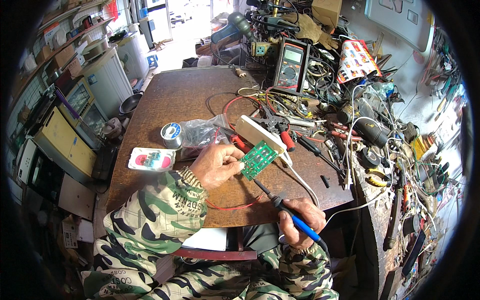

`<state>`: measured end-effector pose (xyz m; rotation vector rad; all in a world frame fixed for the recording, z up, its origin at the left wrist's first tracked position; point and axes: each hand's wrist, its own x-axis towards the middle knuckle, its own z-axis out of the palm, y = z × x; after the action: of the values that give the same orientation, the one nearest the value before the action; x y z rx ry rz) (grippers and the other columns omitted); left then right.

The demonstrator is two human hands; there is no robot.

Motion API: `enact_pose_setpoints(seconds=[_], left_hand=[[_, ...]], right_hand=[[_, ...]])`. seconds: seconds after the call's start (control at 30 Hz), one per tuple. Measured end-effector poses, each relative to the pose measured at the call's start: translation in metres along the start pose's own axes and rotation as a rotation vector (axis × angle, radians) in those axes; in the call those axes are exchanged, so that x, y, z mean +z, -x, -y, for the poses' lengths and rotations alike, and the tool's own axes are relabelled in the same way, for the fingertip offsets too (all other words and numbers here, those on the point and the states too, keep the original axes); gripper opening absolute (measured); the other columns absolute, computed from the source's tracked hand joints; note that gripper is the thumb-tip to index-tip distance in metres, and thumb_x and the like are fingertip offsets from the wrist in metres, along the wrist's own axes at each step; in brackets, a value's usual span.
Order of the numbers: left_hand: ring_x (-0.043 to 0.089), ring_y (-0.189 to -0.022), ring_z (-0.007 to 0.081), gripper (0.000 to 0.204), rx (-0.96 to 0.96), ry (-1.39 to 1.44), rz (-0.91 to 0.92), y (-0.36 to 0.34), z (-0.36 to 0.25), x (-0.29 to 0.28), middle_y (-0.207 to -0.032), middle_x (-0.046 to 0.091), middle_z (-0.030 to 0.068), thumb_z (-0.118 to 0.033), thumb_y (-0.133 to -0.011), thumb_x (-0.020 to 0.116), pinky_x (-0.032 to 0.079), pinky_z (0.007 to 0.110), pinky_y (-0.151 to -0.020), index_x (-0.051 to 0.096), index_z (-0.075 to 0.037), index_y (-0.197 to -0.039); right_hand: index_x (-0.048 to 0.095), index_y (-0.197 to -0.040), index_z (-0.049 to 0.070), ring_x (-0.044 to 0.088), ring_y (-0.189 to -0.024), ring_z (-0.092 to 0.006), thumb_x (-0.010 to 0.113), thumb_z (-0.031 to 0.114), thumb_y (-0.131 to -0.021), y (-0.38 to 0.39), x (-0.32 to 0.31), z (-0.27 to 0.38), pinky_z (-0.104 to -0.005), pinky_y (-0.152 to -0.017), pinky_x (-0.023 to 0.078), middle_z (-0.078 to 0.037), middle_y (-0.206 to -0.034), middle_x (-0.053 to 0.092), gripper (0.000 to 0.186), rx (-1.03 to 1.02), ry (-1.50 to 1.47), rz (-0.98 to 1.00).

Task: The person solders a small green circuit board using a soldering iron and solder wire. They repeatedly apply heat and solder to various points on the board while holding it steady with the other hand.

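Observation:
Between thumb and fingers, my left hand [216, 165] pinches the left edge of a green circuit board [261, 159], tilted above the table. My right hand [303, 220] is closed round the blue handle of a soldering iron [306, 227]. Its tip points up and left, close to the board's lower edge; I cannot tell whether they touch. Just behind the board lies a white power strip [260, 134] with a white cord. A solder spool [171, 135] and a clear plastic bag [202, 132] are beyond my left hand. To its left lies a white cover [151, 159] with small parts on it.
A brown wooden table [180, 95] spans the middle. A multimeter [291, 65] stands at the back among tangled wires. Pliers, screwdrivers, tape and cables crowd the right side. Red-handled pliers [286, 140] lie beside the power strip. Old appliances [65, 135] line the left.

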<state>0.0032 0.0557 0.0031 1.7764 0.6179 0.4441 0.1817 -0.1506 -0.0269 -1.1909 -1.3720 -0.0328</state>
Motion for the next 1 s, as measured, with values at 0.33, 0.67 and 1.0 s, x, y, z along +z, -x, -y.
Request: enact_pose_setpoints(seconds=[0.33, 0.67, 1.0], left_hand=[[0.061, -0.075, 0.0076, 0.026, -0.001, -0.001, 0.004, -0.0005, 0.0000, 0.0003, -0.090, 0.068, 0.0037, -0.010, -0.096, 0.065, 0.052, 0.025, -0.068, 0.062, 0.005, -0.118], [0.061, -0.074, 0.0082, 0.027, 0.022, 0.001, -0.003, -0.0004, 0.0020, 0.0009, -0.089, 0.068, 0.0040, -0.011, -0.096, 0.065, 0.053, 0.025, -0.068, 0.062, 0.006, -0.117], [0.062, -0.073, 0.0087, 0.025, 0.009, -0.004, 0.019, -0.0018, 0.0022, -0.0001, -0.090, 0.068, 0.0047, -0.010, -0.097, 0.064, 0.053, 0.025, -0.068, 0.063, 0.006, -0.117]], right_hand=[[0.071, -0.096, -0.003, 0.064, -0.056, -0.0206, 0.074, 0.006, -0.074, 0.0002, 0.0002, 0.0000, -0.0294, -0.053, 0.049, -0.013, -0.073, 0.069, 0.024, 0.010, -0.010, 0.004], [0.071, -0.095, -0.003, 0.064, -0.057, -0.0204, 0.074, 0.009, -0.075, 0.0022, 0.0008, -0.0011, -0.0289, -0.053, 0.048, -0.012, -0.072, 0.068, 0.023, 0.016, 0.016, -0.013], [0.070, -0.097, -0.005, 0.063, -0.058, -0.0197, 0.074, 0.006, -0.077, 0.0061, -0.0004, 0.0019, -0.0289, -0.054, 0.048, -0.014, -0.074, 0.068, 0.023, 0.192, -0.070, -0.023]])
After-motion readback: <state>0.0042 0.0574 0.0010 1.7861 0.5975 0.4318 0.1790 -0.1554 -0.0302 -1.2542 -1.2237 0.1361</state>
